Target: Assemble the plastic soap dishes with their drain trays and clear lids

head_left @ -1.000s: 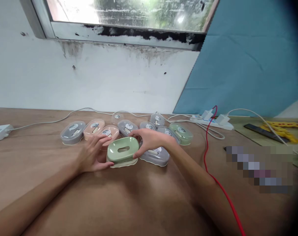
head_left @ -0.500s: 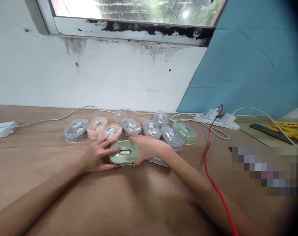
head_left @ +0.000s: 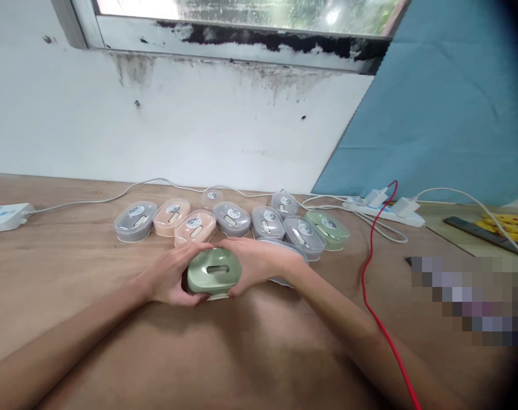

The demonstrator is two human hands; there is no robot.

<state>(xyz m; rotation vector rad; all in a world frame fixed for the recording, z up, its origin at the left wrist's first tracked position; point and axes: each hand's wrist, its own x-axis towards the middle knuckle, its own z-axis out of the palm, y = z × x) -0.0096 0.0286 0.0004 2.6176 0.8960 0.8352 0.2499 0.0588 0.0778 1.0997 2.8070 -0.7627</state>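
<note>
The left hand (head_left: 173, 282) and right hand (head_left: 259, 265) cover both ends of the green dish (head_left: 215, 279); the right also hides much of the near grey box (head_left: 292, 247). Label (head_left: 194, 223) print is too small to read. The window (head_left: 259, 12), left power strip (head_left: 6, 218) and red cable (head_left: 363, 273) run out of view. Blocky blur (head_left: 464, 296) masks something right.

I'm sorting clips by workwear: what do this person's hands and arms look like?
Left hand and right hand are ungloved. No watch or bracelet shows on either wrist, and no sleeve covers the visible forearms. Some fingers are partly hidden, so rings can't be ruled out.
</note>
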